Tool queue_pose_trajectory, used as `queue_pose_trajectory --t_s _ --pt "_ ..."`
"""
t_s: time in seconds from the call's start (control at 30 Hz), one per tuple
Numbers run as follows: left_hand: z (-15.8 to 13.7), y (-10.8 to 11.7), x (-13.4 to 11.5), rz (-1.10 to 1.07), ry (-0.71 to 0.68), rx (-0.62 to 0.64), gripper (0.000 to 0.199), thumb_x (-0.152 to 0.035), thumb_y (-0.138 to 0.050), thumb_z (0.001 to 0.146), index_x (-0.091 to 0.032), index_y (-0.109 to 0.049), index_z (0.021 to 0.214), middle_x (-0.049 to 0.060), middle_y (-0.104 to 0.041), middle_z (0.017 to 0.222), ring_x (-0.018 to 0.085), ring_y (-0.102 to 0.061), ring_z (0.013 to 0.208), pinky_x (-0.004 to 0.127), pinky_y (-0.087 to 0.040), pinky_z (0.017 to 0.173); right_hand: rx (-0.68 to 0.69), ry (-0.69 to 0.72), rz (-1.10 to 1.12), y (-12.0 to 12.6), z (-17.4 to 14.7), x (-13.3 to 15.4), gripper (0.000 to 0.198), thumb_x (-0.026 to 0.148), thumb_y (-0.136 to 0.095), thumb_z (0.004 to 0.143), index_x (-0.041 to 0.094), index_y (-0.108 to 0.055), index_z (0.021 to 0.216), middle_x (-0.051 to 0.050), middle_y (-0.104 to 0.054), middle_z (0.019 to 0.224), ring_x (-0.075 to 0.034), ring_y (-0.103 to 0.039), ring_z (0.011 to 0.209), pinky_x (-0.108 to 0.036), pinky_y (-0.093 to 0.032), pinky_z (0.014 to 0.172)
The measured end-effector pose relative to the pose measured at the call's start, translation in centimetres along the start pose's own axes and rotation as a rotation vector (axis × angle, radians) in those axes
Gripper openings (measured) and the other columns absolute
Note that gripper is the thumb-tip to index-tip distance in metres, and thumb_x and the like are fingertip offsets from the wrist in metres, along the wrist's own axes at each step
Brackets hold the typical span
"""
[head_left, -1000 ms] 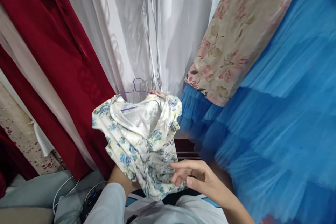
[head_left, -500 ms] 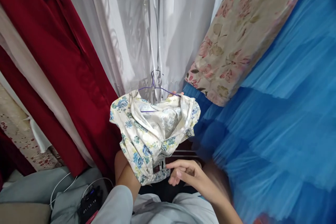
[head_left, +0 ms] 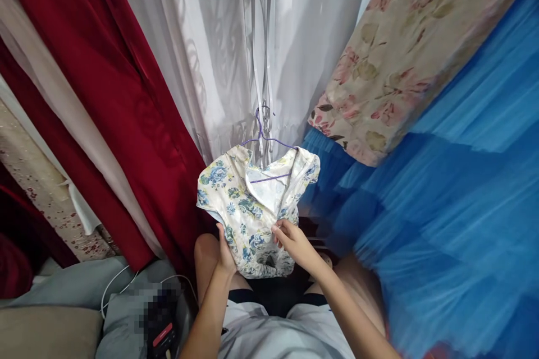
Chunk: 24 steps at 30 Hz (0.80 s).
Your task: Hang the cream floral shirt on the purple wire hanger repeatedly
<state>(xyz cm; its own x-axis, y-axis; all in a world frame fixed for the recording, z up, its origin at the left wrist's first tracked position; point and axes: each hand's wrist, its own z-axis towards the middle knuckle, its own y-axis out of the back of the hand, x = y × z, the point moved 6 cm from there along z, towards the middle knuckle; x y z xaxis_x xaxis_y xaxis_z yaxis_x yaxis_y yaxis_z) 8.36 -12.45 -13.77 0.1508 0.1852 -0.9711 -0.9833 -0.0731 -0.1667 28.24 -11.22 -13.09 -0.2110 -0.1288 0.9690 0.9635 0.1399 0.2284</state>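
Observation:
A white top with blue and yellow flowers (head_left: 242, 210) hangs from a purple wire hanger (head_left: 260, 137), its V-neck facing up toward me. My left hand (head_left: 226, 255) holds the top's left side edge, thumb upright along the cloth and the other fingers hidden behind it. At the bottom of the V-neck, my right hand (head_left: 291, 240) pinches the front fabric between thumb and fingertips. The gathered lower hem hangs just below both hands, over my lap.
White ribbons (head_left: 255, 39) dangle before a white curtain (head_left: 210, 28). Red cloth (head_left: 113, 101) hangs left; a pink-flowered cloth (head_left: 374, 90) and blue tulle (head_left: 455, 224) hang right. Grey cushions (head_left: 71, 283), a white cable (head_left: 105, 291) and a dark, partly blurred device (head_left: 162, 314) lie lower left.
My left hand has come out from inside or behind the top to its left side edge. My right hand has risen from near the hem to the neckline and taken hold there.

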Motion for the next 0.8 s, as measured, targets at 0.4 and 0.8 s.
queue_pose_trajectory --t_s 0.4,0.8 --pt "-0.2 2.2 0.7 0.42 -0.33 -0.497 0.051 -0.036 -0.065 0.081 -0.023 -0.046 0.127 0.014 -0.054 0.13 0.028 -0.055 0.119 0.045 -0.045 0.1 0.021 -0.111 0.095 -0.9 -0.8 -1.3 0.036 0.045 -0.059 0.084 0.022 -0.048 0.059 0.001 -0.053 0.044 -0.012 -0.039 0.04 -0.026 -0.029 0.046" --pt "0.3 -5.5 2.0 0.46 -0.303 0.157 0.007 -0.026 -0.053 0.088 -0.024 -0.059 0.087 0.007 -0.067 0.086 0.024 -0.066 0.087 0.037 -0.051 0.083 -0.055 -0.004 0.246 0.2 3.8 5.2 0.03 0.033 -0.064 0.076 0.018 -0.055 0.052 0.002 -0.049 0.04 -0.008 -0.032 0.038 -0.024 -0.022 0.042"
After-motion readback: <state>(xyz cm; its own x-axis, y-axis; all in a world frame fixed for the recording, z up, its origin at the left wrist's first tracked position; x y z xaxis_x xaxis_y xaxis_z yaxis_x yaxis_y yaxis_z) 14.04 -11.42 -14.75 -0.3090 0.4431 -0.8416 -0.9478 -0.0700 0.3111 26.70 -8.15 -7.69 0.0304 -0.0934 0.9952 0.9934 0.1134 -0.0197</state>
